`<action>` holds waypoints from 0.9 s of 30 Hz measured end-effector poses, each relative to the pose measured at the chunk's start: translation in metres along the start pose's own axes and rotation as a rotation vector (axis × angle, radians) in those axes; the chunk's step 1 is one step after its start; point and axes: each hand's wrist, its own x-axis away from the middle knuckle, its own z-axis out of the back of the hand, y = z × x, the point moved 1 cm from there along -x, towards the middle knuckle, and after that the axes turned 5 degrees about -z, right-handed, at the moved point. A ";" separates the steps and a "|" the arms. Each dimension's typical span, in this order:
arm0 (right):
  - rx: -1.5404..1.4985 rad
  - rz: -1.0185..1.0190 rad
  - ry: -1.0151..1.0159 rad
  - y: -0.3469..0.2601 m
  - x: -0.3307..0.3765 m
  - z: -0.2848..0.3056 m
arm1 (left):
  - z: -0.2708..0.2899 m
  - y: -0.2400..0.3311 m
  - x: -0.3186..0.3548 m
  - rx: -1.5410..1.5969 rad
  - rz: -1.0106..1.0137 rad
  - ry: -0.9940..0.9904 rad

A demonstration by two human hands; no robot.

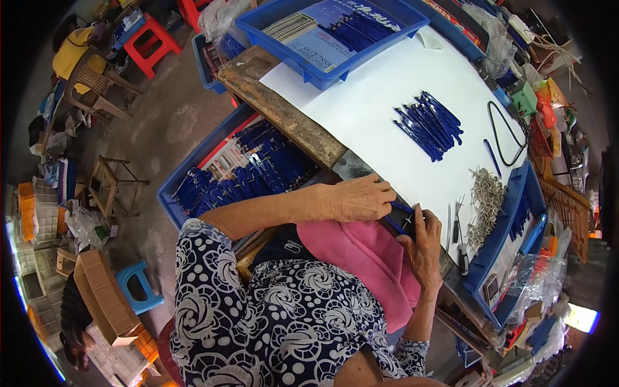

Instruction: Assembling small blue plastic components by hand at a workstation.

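My left hand [358, 198] pinches a thin blue plastic piece [400, 208] at the near edge of the white work sheet [361, 106]. My right hand [422, 248] grips a small dark block [406, 222] right beside it, and the blue piece meets that block. Both hands are over a pink cloth [358, 258] on my lap. A heap of similar blue pieces [429, 126] lies farther out on the sheet. A pile of small pale metal parts [487, 197] lies to the right of my hands.
A blue tray [496, 248] stands at the right, another blue tray [322, 74] with blue pieces at the far end, and a third [180, 180] full of blue pieces sits low on my left. A black looped cord [506, 135], small tools [456, 226], stools and boxes surround the bench.
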 end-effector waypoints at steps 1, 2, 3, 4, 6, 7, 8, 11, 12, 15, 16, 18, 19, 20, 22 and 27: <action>-0.001 0.011 -0.007 0.001 -0.001 0.001 | -0.001 -0.002 0.000 0.015 -0.003 -0.001; -0.002 0.022 -0.014 0.001 -0.001 0.001 | -0.003 -0.004 0.000 0.030 -0.007 -0.002; -0.003 0.024 -0.016 0.001 -0.001 0.002 | -0.005 -0.005 0.000 0.030 -0.003 -0.003; -0.047 0.008 -0.008 0.001 0.000 0.003 | -0.007 -0.007 -0.001 0.041 -0.002 0.010; -0.090 -0.009 0.000 0.000 0.001 0.003 | -0.008 -0.009 -0.001 0.052 -0.001 0.023; -0.088 -0.009 0.012 0.001 0.001 0.002 | -0.007 -0.010 0.000 0.023 -0.018 0.036; -0.085 -0.010 0.024 0.001 0.002 0.001 | -0.007 -0.010 0.000 -0.005 -0.035 0.049; -0.095 -0.007 0.015 0.000 0.000 0.002 | -0.010 -0.014 0.002 -0.025 -0.067 0.110; -0.095 -0.008 0.012 -0.002 0.001 0.003 | -0.010 -0.015 0.002 -0.023 -0.066 0.111; -0.064 -0.016 0.031 -0.005 0.002 0.002 | -0.008 -0.017 0.002 0.017 -0.085 0.155; -0.035 -0.015 0.044 -0.006 0.003 0.000 | -0.007 -0.016 0.001 -0.001 -0.099 0.132; -0.005 -0.011 0.055 -0.006 0.002 -0.001 | -0.007 -0.016 0.000 -0.019 -0.110 0.108; -0.014 0.002 0.048 -0.005 0.002 0.000 | -0.007 -0.015 0.000 -0.042 -0.115 0.122; -0.023 0.015 0.042 -0.005 0.001 0.001 | -0.007 -0.015 -0.001 -0.065 -0.120 0.135; -0.026 -0.006 0.040 -0.008 0.001 0.002 | -0.010 -0.014 0.000 -0.070 -0.114 0.169; -0.041 -0.061 0.041 -0.008 0.005 0.000 | -0.014 -0.009 0.001 -0.080 -0.097 0.193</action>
